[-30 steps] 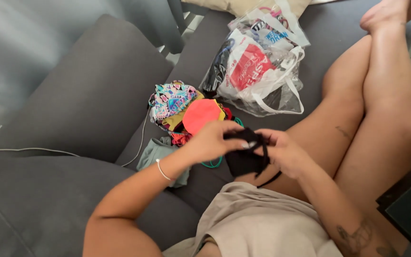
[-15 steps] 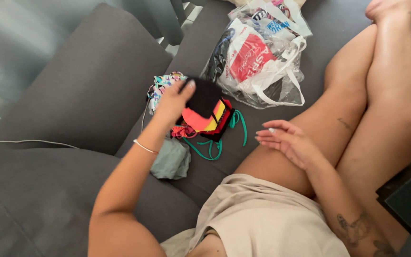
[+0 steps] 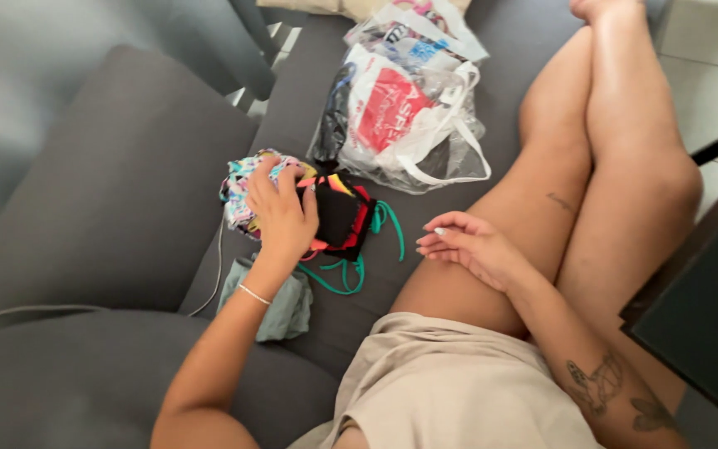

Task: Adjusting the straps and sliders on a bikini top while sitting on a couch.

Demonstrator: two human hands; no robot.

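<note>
One black garment under the flat, open left hand, ungripped, atop the clothes pile.

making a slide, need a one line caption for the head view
Left hand rests on a pile of folded clothes on a grey sofa, right hand empty on the thigh.

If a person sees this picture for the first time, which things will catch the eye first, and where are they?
First, the pile of bright folded clothes at the middle of the dark grey sofa, with the left hand resting on it and green strings trailing beside it. Behind the pile lies a clear plastic bag with a red and white bag inside. The right hand rests open on the bare thigh.
</note>
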